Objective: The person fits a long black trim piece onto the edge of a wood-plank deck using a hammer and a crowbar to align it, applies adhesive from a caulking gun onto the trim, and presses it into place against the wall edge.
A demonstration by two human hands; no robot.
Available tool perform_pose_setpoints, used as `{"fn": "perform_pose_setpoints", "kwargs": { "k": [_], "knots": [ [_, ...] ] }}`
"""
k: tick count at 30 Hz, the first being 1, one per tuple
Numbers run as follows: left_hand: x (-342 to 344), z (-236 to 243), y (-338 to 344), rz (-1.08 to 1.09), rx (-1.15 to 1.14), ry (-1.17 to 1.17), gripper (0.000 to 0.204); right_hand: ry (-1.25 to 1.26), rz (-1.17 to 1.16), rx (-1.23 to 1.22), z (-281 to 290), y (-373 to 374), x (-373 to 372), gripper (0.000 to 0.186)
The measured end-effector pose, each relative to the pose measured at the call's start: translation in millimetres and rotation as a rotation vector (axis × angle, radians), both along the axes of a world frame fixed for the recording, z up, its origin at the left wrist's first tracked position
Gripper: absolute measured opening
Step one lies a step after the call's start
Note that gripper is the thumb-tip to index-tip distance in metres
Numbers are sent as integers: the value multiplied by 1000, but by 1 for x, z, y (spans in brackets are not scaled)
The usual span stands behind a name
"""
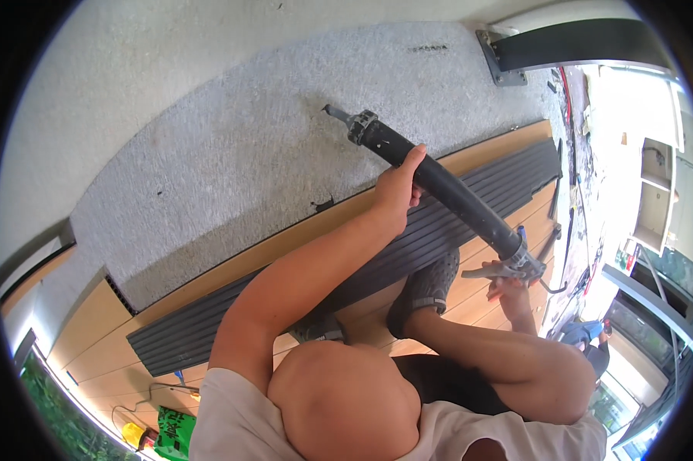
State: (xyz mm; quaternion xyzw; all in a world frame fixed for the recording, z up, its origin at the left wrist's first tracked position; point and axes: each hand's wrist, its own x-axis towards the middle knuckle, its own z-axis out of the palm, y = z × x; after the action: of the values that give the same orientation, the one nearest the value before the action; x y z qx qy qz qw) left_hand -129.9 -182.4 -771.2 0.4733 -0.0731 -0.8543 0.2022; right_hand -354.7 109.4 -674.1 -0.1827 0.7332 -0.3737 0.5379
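Observation:
A long black caulking gun (469, 201) lies slantwise across the view, its nozzle pointing to the upper left, over the rough grey surface. Midway along the barrel, my left hand (398, 186) is wrapped around it, thumb on top. At the lower right end, my right hand (510, 294) grips the metal handle and trigger; part of its fingers is hidden. Dark sealant shows at the nozzle's tip, which seems close to the grey surface, though I cannot tell if it touches. Under the barrel runs a dark grey ribbed panel (346, 288).
Tan boards (93, 330) lie beneath my feet and along the ribbed panel. A black metal beam (577, 44) with a bolted plate stands at the upper right. A green bag (176, 432) and a yellow object (133, 435) with a cord sit at the lower left. White shelving (655, 192) stands right.

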Motion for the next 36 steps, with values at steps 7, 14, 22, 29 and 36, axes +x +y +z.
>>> {"fn": "perform_pose_setpoints", "kwargs": {
  "k": [7,14,22,29,36],
  "knots": [
    [22,-6,-21,-158,-176,79,41,-176,-212,-257,-4,-63,-37,59],
    [121,-9,-28,-42,-534,33,39,-494,-217,-117,-58,-144,-172,53],
    [161,17,-25,78,-490,25,35,-26,66,141,-85,-227,-213,18],
    [188,-5,-18,-105,-620,-282,26,561,403,331,-81,-259,-194,25],
    [184,-17,-14,-306,-670,-663,18,1129,616,266,-102,-249,-212,47]
  ]
}}
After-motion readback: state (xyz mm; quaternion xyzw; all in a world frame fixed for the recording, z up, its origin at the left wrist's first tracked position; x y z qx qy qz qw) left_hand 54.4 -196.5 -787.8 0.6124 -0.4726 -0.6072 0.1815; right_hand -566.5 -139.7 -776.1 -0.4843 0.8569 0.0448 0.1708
